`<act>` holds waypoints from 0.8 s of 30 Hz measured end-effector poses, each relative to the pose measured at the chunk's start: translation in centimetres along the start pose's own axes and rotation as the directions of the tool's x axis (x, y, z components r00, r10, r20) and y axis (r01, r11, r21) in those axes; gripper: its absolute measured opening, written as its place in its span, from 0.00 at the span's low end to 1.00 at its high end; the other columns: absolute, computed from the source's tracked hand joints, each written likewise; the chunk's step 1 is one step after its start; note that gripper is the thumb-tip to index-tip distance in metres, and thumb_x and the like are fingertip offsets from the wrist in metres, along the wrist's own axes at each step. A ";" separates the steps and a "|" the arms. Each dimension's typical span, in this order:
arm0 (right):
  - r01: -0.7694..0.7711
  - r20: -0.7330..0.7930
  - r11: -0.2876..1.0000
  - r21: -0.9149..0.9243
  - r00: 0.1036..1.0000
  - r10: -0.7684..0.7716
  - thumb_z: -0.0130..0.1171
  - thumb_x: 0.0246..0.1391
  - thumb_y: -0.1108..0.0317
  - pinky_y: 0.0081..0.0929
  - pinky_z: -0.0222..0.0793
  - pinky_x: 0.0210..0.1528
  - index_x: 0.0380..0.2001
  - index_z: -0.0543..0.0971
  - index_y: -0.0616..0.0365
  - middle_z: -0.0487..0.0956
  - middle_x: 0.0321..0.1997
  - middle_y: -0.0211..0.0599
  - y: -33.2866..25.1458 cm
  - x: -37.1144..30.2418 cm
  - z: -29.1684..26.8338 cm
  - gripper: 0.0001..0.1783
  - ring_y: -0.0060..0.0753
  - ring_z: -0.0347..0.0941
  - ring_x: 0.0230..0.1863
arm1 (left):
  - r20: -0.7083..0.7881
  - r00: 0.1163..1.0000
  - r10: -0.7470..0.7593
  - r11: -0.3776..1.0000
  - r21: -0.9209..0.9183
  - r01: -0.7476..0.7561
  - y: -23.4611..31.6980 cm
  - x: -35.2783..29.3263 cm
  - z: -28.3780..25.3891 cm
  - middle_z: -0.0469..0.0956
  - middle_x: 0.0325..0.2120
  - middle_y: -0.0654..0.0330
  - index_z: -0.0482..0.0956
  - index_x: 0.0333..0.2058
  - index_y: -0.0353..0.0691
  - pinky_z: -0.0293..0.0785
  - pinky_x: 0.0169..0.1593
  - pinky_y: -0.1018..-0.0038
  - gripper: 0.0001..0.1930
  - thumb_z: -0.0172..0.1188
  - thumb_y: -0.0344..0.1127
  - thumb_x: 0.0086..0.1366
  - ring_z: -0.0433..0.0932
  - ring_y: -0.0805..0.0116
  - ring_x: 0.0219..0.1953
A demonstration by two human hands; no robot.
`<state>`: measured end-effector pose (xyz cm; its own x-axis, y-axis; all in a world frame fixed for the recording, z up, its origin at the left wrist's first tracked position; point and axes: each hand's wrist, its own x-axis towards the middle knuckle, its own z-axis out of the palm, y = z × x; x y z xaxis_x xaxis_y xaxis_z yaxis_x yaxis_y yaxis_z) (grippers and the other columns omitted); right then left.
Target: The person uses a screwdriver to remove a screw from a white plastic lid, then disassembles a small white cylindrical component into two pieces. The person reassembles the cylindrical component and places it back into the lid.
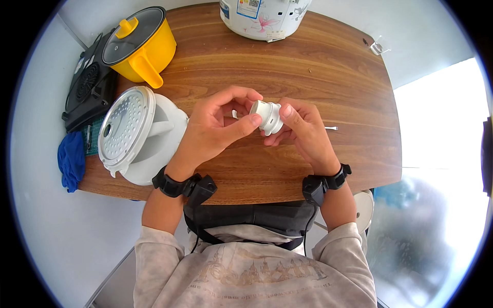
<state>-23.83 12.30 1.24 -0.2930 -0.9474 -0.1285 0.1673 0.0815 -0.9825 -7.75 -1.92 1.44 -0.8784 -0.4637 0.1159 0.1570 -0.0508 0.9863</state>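
A small white round plastic cap-like part [268, 116] is held above the wooden table [308, 77] between both hands. My left hand [213, 131] pinches its left side with thumb and fingertips. My right hand [300, 131] grips its right side from below and behind. A tiny white piece [234, 114] shows just behind my left fingers; I cannot tell what it is. Both wrists carry black bands.
A white cooker lid [138, 134] with a perforated metal inner plate lies at the table's left. A yellow pot with glass lid [139, 45] stands behind it. A white rice cooker body [264, 18] sits at the far edge. A cotton swab [330, 128] lies right of my hands.
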 end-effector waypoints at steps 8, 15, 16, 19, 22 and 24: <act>-0.042 -0.052 0.999 0.021 0.998 0.043 0.53 0.64 0.38 0.22 0.79 0.28 0.36 0.79 0.63 0.82 0.29 0.41 -0.5 -0.2 0.2 0.32 0.28 0.82 0.25 | -0.006 1.000 0.006 1.000 -0.018 -0.006 0.0 0.0 -0.1 0.76 0.38 0.63 0.79 0.48 0.36 0.77 0.42 0.79 0.15 0.67 0.31 0.63 0.75 0.77 0.40; -0.011 -0.059 1.000 -0.013 0.998 0.010 0.52 0.65 0.38 0.23 0.79 0.26 0.36 0.79 0.63 0.82 0.27 0.41 -0.6 -0.2 0.2 0.32 0.27 0.81 0.24 | 0.011 0.999 -0.036 0.999 -0.024 0.036 0.2 -0.1 -0.3 0.76 0.39 0.62 0.79 0.49 0.36 0.77 0.41 0.79 0.16 0.66 0.32 0.63 0.75 0.75 0.41; -0.012 -0.056 1.000 -0.011 0.998 0.011 0.52 0.65 0.38 0.23 0.79 0.26 0.36 0.79 0.63 0.82 0.27 0.41 -0.6 -0.2 0.2 0.32 0.27 0.81 0.23 | 0.015 0.999 -0.031 0.999 -0.024 0.032 0.1 -0.1 -0.3 0.76 0.39 0.62 0.79 0.49 0.36 0.77 0.41 0.79 0.16 0.66 0.32 0.63 0.75 0.75 0.42; -0.012 -0.049 1.000 -0.003 0.999 0.012 0.51 0.65 0.38 0.23 0.79 0.26 0.36 0.79 0.64 0.82 0.27 0.42 -0.5 -0.2 0.1 0.33 0.28 0.80 0.23 | 0.022 1.000 -0.015 1.000 -0.017 0.016 0.0 0.0 -0.2 0.76 0.40 0.61 0.79 0.49 0.36 0.77 0.41 0.79 0.16 0.66 0.32 0.63 0.75 0.75 0.42; -0.017 -0.045 1.000 0.004 0.999 0.017 0.51 0.65 0.38 0.24 0.79 0.26 0.37 0.79 0.65 0.82 0.27 0.42 -0.4 -0.2 0.1 0.33 0.29 0.81 0.23 | 0.023 1.000 0.001 1.000 -0.006 -0.001 0.0 0.0 -0.1 0.76 0.40 0.61 0.79 0.49 0.35 0.77 0.42 0.79 0.16 0.66 0.32 0.63 0.75 0.75 0.42; -0.031 -0.041 0.999 0.008 0.999 0.032 0.51 0.65 0.37 0.24 0.79 0.26 0.37 0.79 0.65 0.82 0.27 0.42 -0.4 -0.2 0.1 0.34 0.29 0.81 0.23 | 0.028 1.000 0.010 1.000 -0.003 -0.010 -0.1 0.0 -0.1 0.76 0.40 0.61 0.78 0.49 0.35 0.77 0.42 0.79 0.16 0.66 0.31 0.63 0.74 0.75 0.42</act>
<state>-23.74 12.45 1.64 -0.3264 -0.9308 -0.1648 0.1839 0.1085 -0.9769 -7.70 -2.03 1.28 -0.8890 -0.4394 0.1288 0.1671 -0.0493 0.9847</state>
